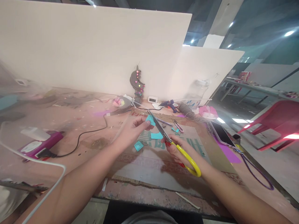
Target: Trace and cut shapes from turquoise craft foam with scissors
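Between the thumb and fingers of my left hand (pixel 137 127) is a small piece of turquoise paper (pixel 150 120). My right hand (pixel 177 150) grips a pair of scissors (pixel 163 132) with yellow and red handles, the blades pointing up and left beside that paper. Whether the blades touch the paper I cannot tell. Below the hands, a turquoise square (pixel 138 146) and a turquoise strip (pixel 156 136) lie on a printed cardboard sheet (pixel 149 168). A curled turquoise scrap (pixel 175 129) rests near a small pink-handled cutting tool (pixel 178 126).
A glue gun (pixel 171 105), grey twine (pixel 187 111) and a clear jar (pixel 198 91) stand along the back. A decorated crescent moon (pixel 137 79) hangs on the white board. At left is a purple power strip (pixel 40 144) with cables; at right, a phone (pixel 221 133) and a red chair (pixel 275 124).
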Action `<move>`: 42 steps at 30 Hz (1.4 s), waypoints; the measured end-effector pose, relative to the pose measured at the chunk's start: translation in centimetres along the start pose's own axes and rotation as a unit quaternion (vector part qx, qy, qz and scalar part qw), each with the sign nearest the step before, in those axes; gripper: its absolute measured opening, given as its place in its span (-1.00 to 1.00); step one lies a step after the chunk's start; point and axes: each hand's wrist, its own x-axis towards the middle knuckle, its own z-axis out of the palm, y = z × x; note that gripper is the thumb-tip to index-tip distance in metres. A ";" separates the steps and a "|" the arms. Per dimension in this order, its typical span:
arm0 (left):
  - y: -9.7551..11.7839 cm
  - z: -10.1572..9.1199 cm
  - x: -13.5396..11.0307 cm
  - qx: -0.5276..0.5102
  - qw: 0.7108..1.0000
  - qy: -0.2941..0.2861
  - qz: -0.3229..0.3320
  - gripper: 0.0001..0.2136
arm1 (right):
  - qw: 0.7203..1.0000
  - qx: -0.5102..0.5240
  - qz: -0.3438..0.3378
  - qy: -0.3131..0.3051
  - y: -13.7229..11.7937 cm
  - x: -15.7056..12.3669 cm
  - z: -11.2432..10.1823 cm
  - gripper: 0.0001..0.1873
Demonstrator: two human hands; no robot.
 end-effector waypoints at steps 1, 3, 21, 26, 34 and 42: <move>-0.1 -0.1 0.0 0.002 1.000 0.001 0.001 -0.65 | 1.000 0.001 0.000 -0.002 0.1 0.0 0.0 -0.32; -0.2 -0.3 0.1 0.005 1.000 0.004 0.004 -0.67 | 1.000 0.005 0.002 -0.008 0.1 0.1 -0.1 -0.32; -1.5 -1.0 0.5 0.005 0.999 0.031 0.018 -0.77 | 0.999 -0.011 0.040 -0.022 -0.5 0.2 -0.3 -0.21; -1.8 -1.2 0.7 0.012 0.999 0.034 0.017 -0.76 | 0.998 -0.029 0.040 -0.032 -0.1 0.3 -0.7 -0.22; -0.4 -0.6 0.3 0.035 0.999 0.011 0.037 -0.78 | 0.986 -0.136 -0.087 -0.037 -0.5 -0.5 -1.0 -0.30; 0.4 0.1 0.0 0.055 0.998 -0.003 0.040 -0.78 | 0.985 -0.136 -0.084 -0.060 -0.1 -0.2 -1.2 -0.21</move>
